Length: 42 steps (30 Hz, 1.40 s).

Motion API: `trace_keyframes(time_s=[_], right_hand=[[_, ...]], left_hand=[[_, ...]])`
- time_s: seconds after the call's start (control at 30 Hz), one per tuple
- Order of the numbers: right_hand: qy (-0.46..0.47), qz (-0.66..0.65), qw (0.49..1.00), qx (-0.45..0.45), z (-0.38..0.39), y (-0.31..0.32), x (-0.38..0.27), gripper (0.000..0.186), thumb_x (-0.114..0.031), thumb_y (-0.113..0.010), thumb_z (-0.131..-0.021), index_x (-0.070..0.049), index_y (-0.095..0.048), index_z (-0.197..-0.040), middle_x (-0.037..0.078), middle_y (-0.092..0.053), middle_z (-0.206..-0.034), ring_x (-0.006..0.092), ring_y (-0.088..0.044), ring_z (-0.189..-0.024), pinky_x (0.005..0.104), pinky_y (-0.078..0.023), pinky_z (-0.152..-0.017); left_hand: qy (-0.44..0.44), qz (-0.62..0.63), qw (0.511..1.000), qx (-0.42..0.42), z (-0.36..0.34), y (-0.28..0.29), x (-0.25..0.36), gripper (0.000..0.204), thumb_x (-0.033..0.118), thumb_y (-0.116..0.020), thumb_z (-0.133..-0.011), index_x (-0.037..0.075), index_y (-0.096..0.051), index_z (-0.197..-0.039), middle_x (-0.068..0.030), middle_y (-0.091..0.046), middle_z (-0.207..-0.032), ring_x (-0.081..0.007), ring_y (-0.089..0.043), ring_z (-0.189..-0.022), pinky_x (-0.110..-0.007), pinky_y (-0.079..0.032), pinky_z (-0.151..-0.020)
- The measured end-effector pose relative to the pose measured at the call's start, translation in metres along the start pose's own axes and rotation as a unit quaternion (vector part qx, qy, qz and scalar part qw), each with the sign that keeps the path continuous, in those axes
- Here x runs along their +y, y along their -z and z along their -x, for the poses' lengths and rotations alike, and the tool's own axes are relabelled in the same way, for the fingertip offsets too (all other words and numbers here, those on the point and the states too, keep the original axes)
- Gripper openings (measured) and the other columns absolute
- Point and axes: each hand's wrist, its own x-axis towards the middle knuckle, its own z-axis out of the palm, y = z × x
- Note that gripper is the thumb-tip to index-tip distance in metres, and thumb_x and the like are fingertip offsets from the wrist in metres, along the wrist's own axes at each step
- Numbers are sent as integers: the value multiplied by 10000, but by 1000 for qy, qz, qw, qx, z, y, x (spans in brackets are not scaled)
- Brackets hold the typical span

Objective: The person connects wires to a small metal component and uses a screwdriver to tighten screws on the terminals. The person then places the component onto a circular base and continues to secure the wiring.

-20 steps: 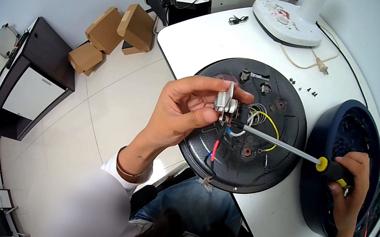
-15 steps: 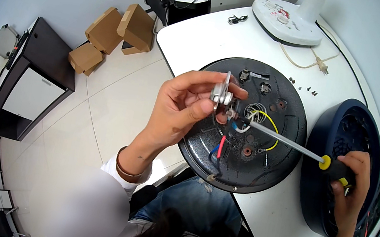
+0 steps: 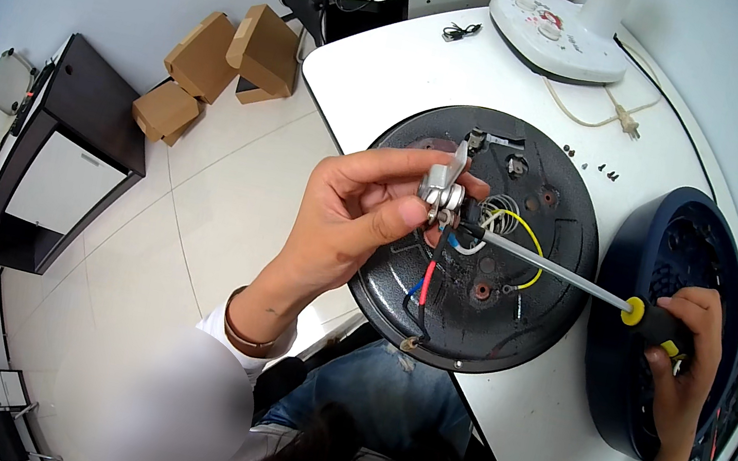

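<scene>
My left hand (image 3: 347, 212) is closed around a small metal thermostat-like part (image 3: 443, 189) with a flat bracket, held above a round black metal base plate (image 3: 508, 339). In my right hand (image 3: 688, 371) is a screwdriver (image 3: 559, 270) by its black and yellow handle; the shaft points left and its tip meets the part at the fingertips. Whether the tip sits in a screw I cannot tell. Red and blue sleeved wires (image 3: 426, 285) hang below the part. A yellow wire (image 3: 538, 251) and a coil spring (image 3: 505, 217) are on the plate.
A dark blue round housing (image 3: 607, 362) stands to the right, beneath my right hand. Several small screws (image 3: 602, 169) lie beyond the plate. At the back are a white appliance base (image 3: 551, 40), its plug (image 3: 627, 124) and a small black cable (image 3: 461, 33). Cardboard boxes (image 3: 267, 50) stand on the floor.
My left hand has turned the metal part, so its bracket now tilts to the right, and has shifted it slightly rightward. The screwdriver stays nearly in place, its tip still at the part.
</scene>
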Motion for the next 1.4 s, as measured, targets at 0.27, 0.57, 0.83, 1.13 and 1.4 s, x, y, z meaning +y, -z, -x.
trace_keyframes(time_s=[0.27, 0.57, 0.83, 1.13, 1.4], right_hand=[[7, -7, 1000, -3, 0, 0, 0, 336, -184, -729, -734, -66, -621, -1030, 104, -542, -991, 229, -556, -857, 303, -445, -755], [-58, -96, 992, -58, 5, 2, -8, 362, -111, -689, -746, -48, -602, -1091, 129, -585, -955, 261, -589, -873, 320, -448, -800], [62, 67, 994, -63, 3, 16, -11, 385, -85, -703, -768, -70, -589, -1135, 113, -601, -968, 255, -605, -850, 307, -480, -732], [-29, -31, 994, -101, 12, 9, -21, 376, -239, -565, -879, -53, -552, -1205, 144, -599, -954, 253, -606, -839, 315, -450, -758], [57, 46, 997, -9, 10, 10, -20, 509, 37, -766, -603, -79, -572, -1059, 124, -570, -954, 238, -585, -819, 291, -465, -702]], left_hand=[[4, -5, 1000, 8, 1, -2, 0, 539, 390, -730, -817, 9, -615, -1180, -214, -664, -1045, -223, -671, -944, -278, -576, -706], [23, 38, 999, -22, 0, 7, 2, 491, 292, -774, -789, 0, -626, -1155, -225, -669, -1016, -244, -679, -936, -318, -571, -798], [54, 11, 997, -57, -2, 15, 8, 487, 288, -803, -756, -30, -655, -1094, -227, -680, -975, -290, -684, -941, -350, -552, -845], [48, 31, 997, -43, -3, 17, 6, 517, 297, -809, -744, -37, -652, -1107, -204, -682, -982, -312, -679, -955, -370, -550, -851], [47, 54, 996, -52, -1, 11, -1, 519, 324, -803, -752, -28, -658, -1104, -193, -687, -981, -316, -681, -951, -366, -553, -818]])
